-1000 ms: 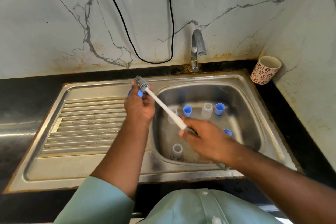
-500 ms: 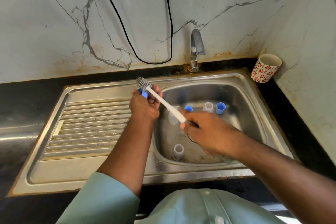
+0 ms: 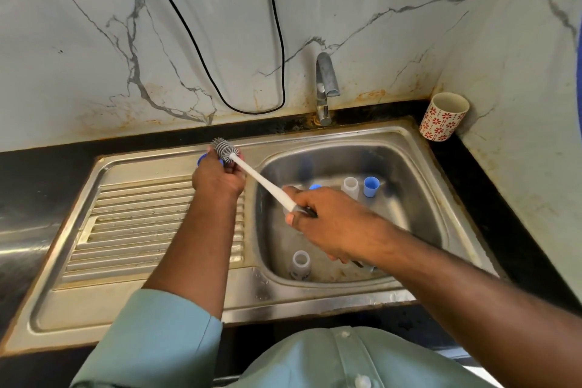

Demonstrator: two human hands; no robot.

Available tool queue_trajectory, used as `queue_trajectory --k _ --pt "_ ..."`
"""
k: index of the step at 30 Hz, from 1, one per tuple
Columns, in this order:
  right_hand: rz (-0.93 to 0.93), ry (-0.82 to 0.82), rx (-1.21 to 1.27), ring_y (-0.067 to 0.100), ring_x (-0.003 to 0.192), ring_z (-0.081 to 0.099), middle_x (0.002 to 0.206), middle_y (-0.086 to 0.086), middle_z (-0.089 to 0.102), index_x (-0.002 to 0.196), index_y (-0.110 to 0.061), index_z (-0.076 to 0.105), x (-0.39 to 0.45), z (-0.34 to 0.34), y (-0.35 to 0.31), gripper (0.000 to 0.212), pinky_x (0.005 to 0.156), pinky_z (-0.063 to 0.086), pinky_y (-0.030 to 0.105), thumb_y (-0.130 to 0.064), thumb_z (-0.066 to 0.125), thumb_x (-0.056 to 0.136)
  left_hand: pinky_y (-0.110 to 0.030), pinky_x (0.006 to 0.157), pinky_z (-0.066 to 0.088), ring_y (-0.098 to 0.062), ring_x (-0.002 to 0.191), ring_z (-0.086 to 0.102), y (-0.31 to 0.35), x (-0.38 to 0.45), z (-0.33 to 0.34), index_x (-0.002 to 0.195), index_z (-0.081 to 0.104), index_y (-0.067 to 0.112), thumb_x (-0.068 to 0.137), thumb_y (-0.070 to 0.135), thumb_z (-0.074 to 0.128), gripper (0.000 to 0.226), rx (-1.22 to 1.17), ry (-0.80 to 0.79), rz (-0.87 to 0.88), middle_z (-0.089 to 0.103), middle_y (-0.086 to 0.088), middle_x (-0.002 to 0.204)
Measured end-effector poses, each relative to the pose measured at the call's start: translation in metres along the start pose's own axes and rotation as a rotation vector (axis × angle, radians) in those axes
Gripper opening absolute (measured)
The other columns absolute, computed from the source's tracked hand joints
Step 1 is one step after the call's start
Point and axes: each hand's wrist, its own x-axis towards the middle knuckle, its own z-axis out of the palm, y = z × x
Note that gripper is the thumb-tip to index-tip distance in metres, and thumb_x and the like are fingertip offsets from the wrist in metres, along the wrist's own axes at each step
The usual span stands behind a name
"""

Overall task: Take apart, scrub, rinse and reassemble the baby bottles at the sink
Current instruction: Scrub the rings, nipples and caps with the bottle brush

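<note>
Left hand grips a small blue cap over the drainboard, at 9 o'clock from the sink basin. Right hand is wrapped around the brush handle, bristles on the cap. Light, wet plastic, probably slippery, so pinch the rim firmly.

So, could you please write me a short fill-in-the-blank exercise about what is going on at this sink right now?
1. The right hand grips the bottle brush by its white ____.
2. The left hand holds a small ____-coloured bottle part against the brush's grey bristles.
3. The patterned cup stands on the black counter in the corner, to the ____ of the tap.
4. A clear bottle stands in the sink basin, its open mouth facing ____.

Missing words: handle; blue; right; up
</note>
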Motion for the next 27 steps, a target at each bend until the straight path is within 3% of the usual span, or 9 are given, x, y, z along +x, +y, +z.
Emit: queue_trajectory --k 4,7,9,11,15,19,22,25,27 --pt "0.047 0.037 0.019 0.008 0.047 0.050 0.074 -0.002 0.056 0.130 -0.025 0.052 0.009 -0.005 -0.001 0.031 0.043 0.044 0.021 -0.035 0.049 0.101 -0.035 0.083 0.054 -0.022 0.079 0.062 -0.012 -0.003 -0.002 0.098 0.057 0.004 0.097 0.019 0.059 0.015 0.055 -0.041 -0.011 0.062 -0.013 0.090" --pt "0.041 -0.017 0.026 0.003 0.040 0.048 0.069 -0.004 0.055 0.115 -0.025 0.057 -0.004 -0.003 0.007 0.021 0.039 0.041 0.018 -0.036 0.050 0.100 -0.040 0.100 0.050 -0.024 0.084 0.061 -0.004 0.002 -0.005 0.101 0.057 0.004 0.098 0.023 0.058 0.019 0.034 -0.015 -0.011 0.062 -0.013 0.097" --pt "0.030 -0.049 0.065 0.001 0.035 0.047 0.065 -0.006 0.053 0.123 -0.025 0.056 -0.013 -0.001 0.008 0.026 0.039 0.040 0.018 -0.035 0.050 0.100 -0.043 0.096 0.053 -0.025 0.090 0.064 -0.002 0.005 -0.009 0.117 0.057 0.005 0.097 0.030 0.058 0.032 0.033 -0.012 0.011 0.064 -0.015 0.109" --pt "0.037 -0.007 0.093 0.002 0.036 0.047 0.066 -0.005 0.053 0.124 -0.025 0.056 -0.006 -0.001 0.007 0.026 0.040 0.040 0.018 -0.034 0.050 0.100 -0.044 0.084 0.057 -0.026 0.091 0.065 -0.010 0.000 -0.007 0.123 0.055 0.006 0.098 0.036 0.055 0.039 0.072 -0.054 -0.011 0.064 -0.016 0.111" --pt "0.029 0.024 0.114 0.007 0.041 0.048 0.064 -0.002 0.054 0.127 -0.024 0.055 -0.005 -0.006 0.008 0.029 0.041 0.043 0.021 -0.033 0.049 0.101 -0.041 0.073 0.053 -0.024 0.085 0.064 -0.009 -0.007 0.001 0.112 0.058 0.007 0.100 0.039 0.050 0.035 0.183 -0.142 -0.092 0.064 -0.014 0.097" --pt "0.046 0.049 0.129 0.008 0.046 0.050 0.066 -0.003 0.055 0.129 -0.026 0.054 -0.008 -0.008 0.011 0.030 0.044 0.045 0.021 -0.033 0.050 0.100 -0.027 0.058 0.050 -0.011 0.065 0.054 -0.014 -0.005 -0.002 0.105 0.060 0.012 0.092 0.039 0.064 0.030 0.296 -0.120 -0.108 0.059 -0.004 0.081" --pt "0.053 0.068 0.168 0.007 0.044 0.050 0.065 -0.002 0.054 0.122 -0.024 0.058 -0.004 -0.006 0.007 0.024 0.040 0.040 0.020 -0.032 0.050 0.100 -0.024 0.057 0.052 -0.008 0.057 0.054 -0.019 -0.010 0.003 0.113 0.060 0.012 0.087 0.032 0.072 0.035 0.310 -0.077 0.005 0.061 -0.004 0.078" --pt "-0.002 0.028 0.172 0.002 0.037 0.048 0.063 -0.005 0.053 0.095 -0.033 0.058 -0.017 -0.003 0.009 0.009 0.042 0.042 0.021 -0.036 0.051 0.100 -0.033 0.068 0.061 -0.021 0.085 0.068 0.003 -0.003 0.006 0.112 0.062 0.013 0.084 0.021 0.075 0.032 0.141 0.020 0.179 0.068 -0.012 0.107" --pt "-0.007 0.038 0.180 0.002 0.038 0.047 0.063 -0.006 0.052 0.097 -0.033 0.057 -0.018 -0.004 0.009 0.007 0.042 0.042 0.021 -0.036 0.051 0.099 -0.042 0.079 0.060 -0.027 0.093 0.069 0.008 -0.001 0.007 0.107 0.061 0.013 0.085 0.014 0.073 0.026 0.113 0.010 0.204 0.067 -0.015 0.114"
